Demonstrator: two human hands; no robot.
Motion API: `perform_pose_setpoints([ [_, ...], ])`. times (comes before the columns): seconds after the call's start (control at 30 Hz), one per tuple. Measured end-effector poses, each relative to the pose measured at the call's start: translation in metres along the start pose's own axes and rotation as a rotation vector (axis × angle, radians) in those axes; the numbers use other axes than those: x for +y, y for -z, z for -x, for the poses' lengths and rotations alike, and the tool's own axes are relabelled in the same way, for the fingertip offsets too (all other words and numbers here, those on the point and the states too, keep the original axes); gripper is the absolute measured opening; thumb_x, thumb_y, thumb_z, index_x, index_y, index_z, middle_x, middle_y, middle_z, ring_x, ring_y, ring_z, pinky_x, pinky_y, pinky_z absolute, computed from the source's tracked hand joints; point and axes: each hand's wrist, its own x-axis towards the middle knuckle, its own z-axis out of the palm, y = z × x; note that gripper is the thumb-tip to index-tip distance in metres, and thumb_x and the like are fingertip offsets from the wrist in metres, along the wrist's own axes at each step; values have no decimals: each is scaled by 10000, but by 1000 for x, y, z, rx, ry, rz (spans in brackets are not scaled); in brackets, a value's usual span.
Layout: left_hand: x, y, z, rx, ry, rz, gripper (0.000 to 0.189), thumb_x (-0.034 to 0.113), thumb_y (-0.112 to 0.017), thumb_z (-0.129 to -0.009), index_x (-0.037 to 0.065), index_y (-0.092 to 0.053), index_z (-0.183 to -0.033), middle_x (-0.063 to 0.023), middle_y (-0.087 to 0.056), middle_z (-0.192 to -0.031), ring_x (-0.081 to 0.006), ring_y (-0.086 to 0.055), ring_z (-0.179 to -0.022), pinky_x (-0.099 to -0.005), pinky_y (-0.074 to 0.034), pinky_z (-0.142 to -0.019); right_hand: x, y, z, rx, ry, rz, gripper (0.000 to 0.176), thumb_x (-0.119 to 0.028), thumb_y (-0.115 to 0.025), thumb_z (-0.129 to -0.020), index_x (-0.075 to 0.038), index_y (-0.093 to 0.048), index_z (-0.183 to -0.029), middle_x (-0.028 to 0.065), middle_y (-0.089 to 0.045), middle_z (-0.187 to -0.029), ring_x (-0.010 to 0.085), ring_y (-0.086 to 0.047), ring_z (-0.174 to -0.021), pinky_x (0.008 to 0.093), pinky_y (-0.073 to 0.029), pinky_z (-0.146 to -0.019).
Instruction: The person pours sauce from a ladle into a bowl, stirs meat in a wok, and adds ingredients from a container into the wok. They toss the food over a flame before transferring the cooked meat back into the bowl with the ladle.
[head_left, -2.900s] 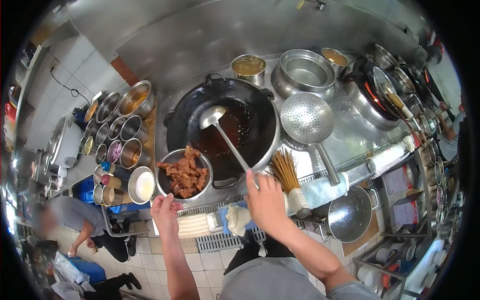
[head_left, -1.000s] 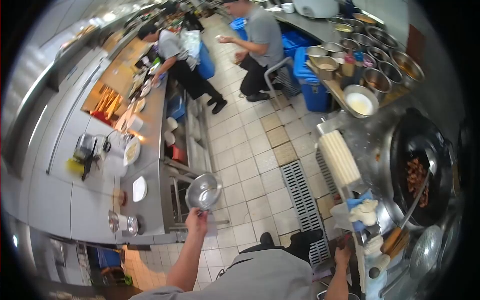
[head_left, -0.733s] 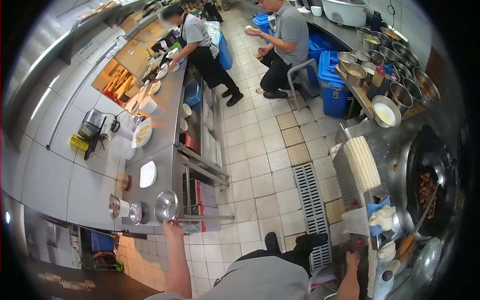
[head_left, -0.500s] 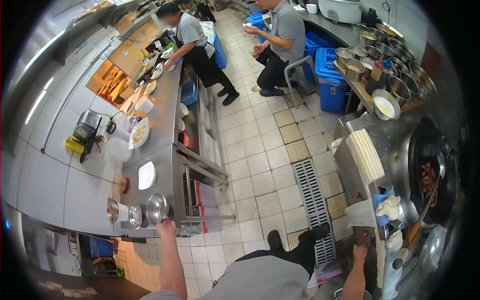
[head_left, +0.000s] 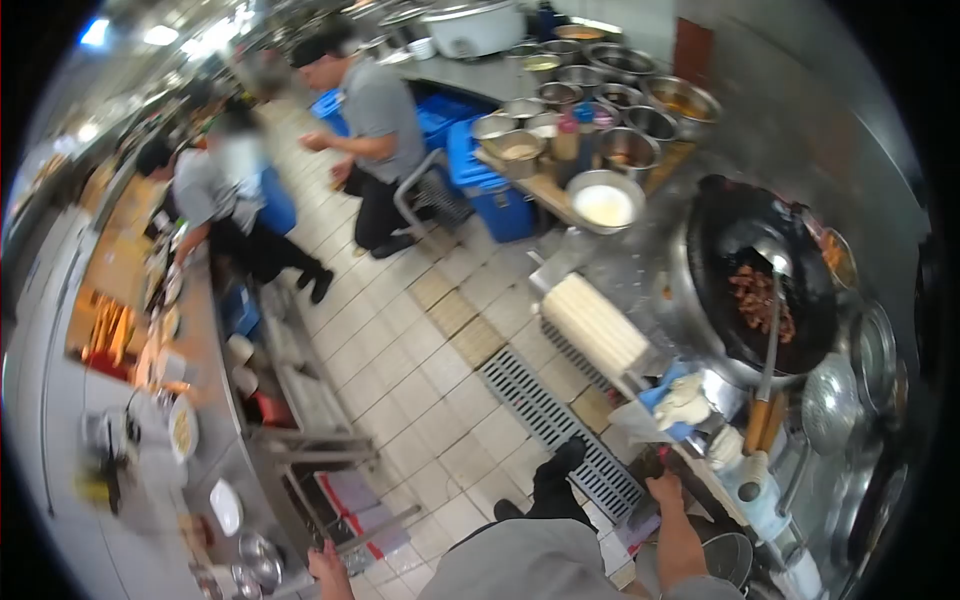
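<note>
My left hand (head_left: 325,570) is at the edge of the left steel counter, slightly blurred, its fingers loosely apart and holding nothing visible. Beside it, to the left, stands a metal bowl (head_left: 262,558). At the front of the stove, my right hand (head_left: 664,488) has its fingers curled at a small red knob (head_left: 664,456). Beyond that hand sits a black wok (head_left: 725,225) with browned meat pieces (head_left: 752,290) in it. A ladle (head_left: 774,335) rests in the wok, its wooden handle toward me.
Folded white cloth (head_left: 595,320) lies along the stove edge, with a mesh strainer (head_left: 830,400) to the right. Metal pots and a bowl of white contents (head_left: 604,205) stand beyond. One co-worker (head_left: 375,130) sits; another (head_left: 215,195) stands at the left counter. A floor grate (head_left: 560,430) runs below.
My view has swung right toward the stove. My left hand has come away from the metal bowl, which stays on the counter. My right hand remains by the red knob.
</note>
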Motion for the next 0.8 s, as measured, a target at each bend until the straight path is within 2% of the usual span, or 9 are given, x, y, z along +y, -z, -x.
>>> perform_pose_setpoints([
  [0.03,-8,-23,5,-33,10,-19,320,209,-484,-873,-9,-431,-1101,-168,-530,-961,-273,-587,-763,-309,-546,-626,-7,9,8,13,-35,-14,759,-319,-621,-680,57,-356,-1283,299,-476,-1209,402,-476,-1124,395,-375,-989],
  [0.1,-20,-48,21,-129,151,-253,200,201,-470,-871,29,-476,-975,-95,-541,-715,-191,-559,-553,-272,-502,-481,-24,31,16,-108,-28,-77,787,-338,-626,-691,49,-326,-1307,286,-400,-1296,386,-415,-1197,384,-346,-1020],
  [0.13,-21,-78,51,-92,210,-217,149,205,-480,-852,68,-510,-904,-29,-497,-590,-123,-457,-423,-232,-383,-369,-18,27,11,-98,-37,-84,787,-338,-626,-691,49,-326,-1307,286,-400,-1296,386,-415,-1197,384,-346,-1020],
  [0.27,-41,-166,104,-257,72,-476,133,240,-500,-815,113,-535,-833,-2,-440,-561,-92,-343,-376,-227,-224,-328,-15,27,12,-142,-90,-73,783,-338,-614,-703,17,-308,-1329,257,-352,-1345,364,-401,-1219,387,-349,-1017],
  [0.5,-58,-345,186,-837,-122,-494,346,367,-475,-907,123,-451,-662,44,-352,-478,-68,-320,-367,-234,-220,-331,-28,40,20,-215,-145,-166,761,-339,-630,-707,-47,-318,-1336,223,-348,-1355,362,-367,-1244,398,-334,-1029],
  [0.57,-48,-412,247,-944,-213,-578,362,363,-472,-912,126,-442,-640,51,-350,-485,-65,-311,-381,-231,-226,-352,-22,20,23,-11,-4,19,752,-314,-642,-695,-15,-332,-1312,239,-373,-1321,390,-358,-1232,442,-338,-1015],
  [0.7,-41,-563,362,-1480,-449,-620,387,299,-483,-917,116,-435,-580,54,-376,-518,-45,-314,-453,-228,-220,-410,-40,-21,29,245,-28,1,781,-304,-673,-665,10,-336,-1296,266,-343,-1324,408,-314,-1247,482,-328,-1004],
  [0.77,-39,-637,441,-1678,-618,-650,314,271,-531,-891,62,-546,-657,48,-428,-550,-47,-358,-488,-225,-268,-441,-74,-24,46,449,-129,0,570,-260,-651,-750,34,-445,-1193,242,-520,-1115,329,-506,-1086,434,-441,-889],
  [0.8,-55,-682,467,-1818,-600,-519,257,230,-566,-869,23,-588,-719,23,-485,-581,-53,-412,-502,-220,-316,-457,-89,-29,54,544,-54,-38,592,-268,-614,-780,10,-405,-1259,226,-553,-989,339,-542,-919,438,-473,-810],
])
